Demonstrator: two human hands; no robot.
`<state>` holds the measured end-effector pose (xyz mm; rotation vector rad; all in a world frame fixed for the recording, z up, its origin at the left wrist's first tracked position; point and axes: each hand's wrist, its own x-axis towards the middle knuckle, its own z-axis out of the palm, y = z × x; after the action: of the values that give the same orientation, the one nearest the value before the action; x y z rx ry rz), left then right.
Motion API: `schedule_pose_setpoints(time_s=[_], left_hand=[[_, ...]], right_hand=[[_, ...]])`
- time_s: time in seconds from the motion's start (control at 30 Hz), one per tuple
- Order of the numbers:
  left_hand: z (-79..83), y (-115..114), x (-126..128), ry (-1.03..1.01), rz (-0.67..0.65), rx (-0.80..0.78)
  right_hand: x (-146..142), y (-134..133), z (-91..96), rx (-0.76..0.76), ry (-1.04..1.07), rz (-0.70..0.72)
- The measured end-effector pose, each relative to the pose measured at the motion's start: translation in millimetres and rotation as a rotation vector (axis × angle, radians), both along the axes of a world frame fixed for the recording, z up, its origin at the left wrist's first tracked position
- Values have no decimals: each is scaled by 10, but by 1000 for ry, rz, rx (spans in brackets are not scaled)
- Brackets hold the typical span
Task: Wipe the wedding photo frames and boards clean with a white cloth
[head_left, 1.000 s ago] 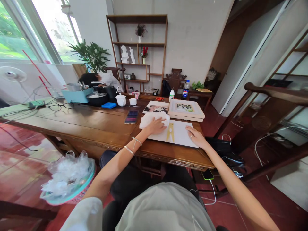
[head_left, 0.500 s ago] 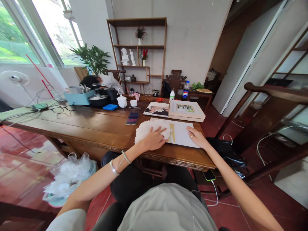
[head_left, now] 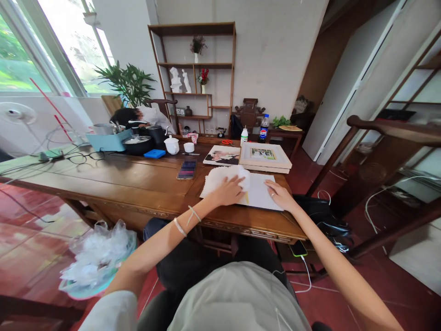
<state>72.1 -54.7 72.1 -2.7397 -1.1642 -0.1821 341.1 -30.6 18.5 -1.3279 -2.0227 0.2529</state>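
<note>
My left hand [head_left: 230, 191] lies with spread fingers on a white fluffy cloth [head_left: 214, 181] near the table's front edge. Under the cloth is a flat white panel [head_left: 260, 189], with a bit of a yellow shape showing beside the cloth; the rest of its left part is covered. My right hand [head_left: 279, 195] rests on the panel's right side, fingers stretched out and laid flat. Behind the panel are a framed picture [head_left: 279, 161] stacked on another pale frame or board, and a photo print [head_left: 222, 155].
On the wooden table [head_left: 151, 177] are a phone [head_left: 187, 170], a blue box [head_left: 155, 153], a white teapot [head_left: 172, 145], a cup [head_left: 189, 147], a white bottle [head_left: 244, 136] and a cola bottle [head_left: 263, 128]. A basket of plastic bags [head_left: 99, 257] stands on the floor. Another person sits behind the table.
My left hand and the cloth have slid right across the panel and now hide most of the yellow shape. My right hand stays at the panel's right side. The view has shifted slightly.
</note>
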Motion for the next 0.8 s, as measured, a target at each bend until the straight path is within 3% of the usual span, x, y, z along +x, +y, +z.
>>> schedule_pose_setpoints(time_s=[0.13,0.23,0.33,0.6,0.7,0.8], left_hand=[[-3,-498,-73,11,-117,46],[-39,-615,-68,-1,-151,87],[-70,-433,8,-44,-103,107],[52,490,321,-137,42,103],[107,652,444,-90,-12,125],[152,654,558,-12,-42,154]], right_hand=[[-10,6,-1,-5,-24,-9],[-6,16,-7,1,-27,-7],[3,20,-14,6,-23,-11],[23,21,-28,20,-27,7],[23,18,-26,10,-31,10],[21,22,-31,8,-24,9]])
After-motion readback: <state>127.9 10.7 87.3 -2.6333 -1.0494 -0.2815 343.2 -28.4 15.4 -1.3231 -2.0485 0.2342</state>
